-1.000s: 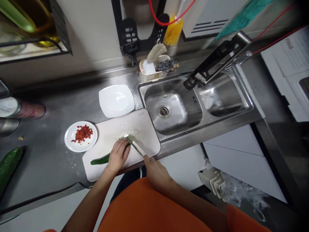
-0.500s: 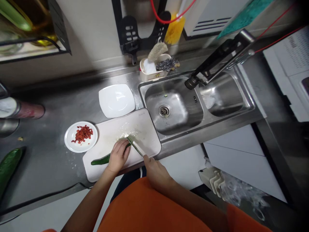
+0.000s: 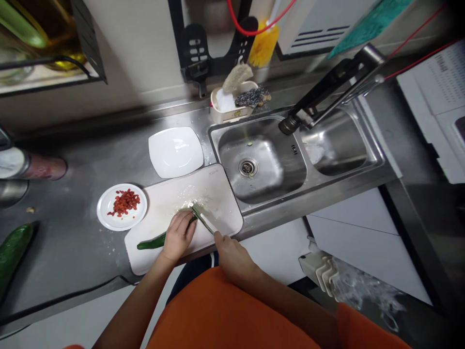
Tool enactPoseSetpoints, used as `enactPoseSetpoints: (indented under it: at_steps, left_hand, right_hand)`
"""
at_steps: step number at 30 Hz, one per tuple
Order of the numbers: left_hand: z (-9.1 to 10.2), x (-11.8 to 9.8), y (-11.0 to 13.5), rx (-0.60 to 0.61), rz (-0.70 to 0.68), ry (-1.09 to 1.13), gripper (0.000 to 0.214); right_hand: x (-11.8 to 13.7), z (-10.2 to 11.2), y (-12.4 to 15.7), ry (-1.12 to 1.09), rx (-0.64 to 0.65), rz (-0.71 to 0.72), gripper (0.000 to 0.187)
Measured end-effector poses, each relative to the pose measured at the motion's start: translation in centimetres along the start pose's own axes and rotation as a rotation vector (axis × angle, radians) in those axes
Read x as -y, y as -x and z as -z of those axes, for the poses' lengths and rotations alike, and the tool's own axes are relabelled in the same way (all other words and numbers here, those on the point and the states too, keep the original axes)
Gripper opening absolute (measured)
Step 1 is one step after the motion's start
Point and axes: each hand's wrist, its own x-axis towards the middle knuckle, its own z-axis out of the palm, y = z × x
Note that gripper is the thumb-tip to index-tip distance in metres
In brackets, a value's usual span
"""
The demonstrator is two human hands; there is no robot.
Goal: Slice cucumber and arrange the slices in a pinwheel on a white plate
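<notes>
On a white cutting board lies a slender green cucumber, partly covered by my left hand. The fingers of that hand curl over it and hold it down near its right end. My right hand is closed round the handle of a kitchen knife. The blade slants up and left to the cucumber's right end, just beside my left fingertips. Wet shine marks the board beyond the blade. Whether the edge is in the cucumber cannot be made out.
A white plate of chopped red pieces overlaps the board's left corner. Behind the board stands a white square dish. To the right is a steel sink with a faucet over it. Another cucumber lies far left.
Almost nothing differs. My right hand and the knife handle have shifted very slightly to the left; my left hand stays in place on the cucumber.
</notes>
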Motion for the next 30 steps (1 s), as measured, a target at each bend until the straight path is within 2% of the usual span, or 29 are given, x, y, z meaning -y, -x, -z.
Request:
enactPoseSetpoints:
  at_steps: [16, 30]
  left_hand:
    - [0.0, 0.0, 0.0, 0.014, 0.019, 0.011, 0.026]
    - [-0.3, 0.3, 0.3, 0.044, 0.044, 0.031, 0.029]
  right_hand:
    - [0.0, -0.3, -1.6, -0.056, -0.003, 0.023, 0.037]
    - [0.5, -0.9, -3.4, -0.011, -0.063, 0.026, 0.039]
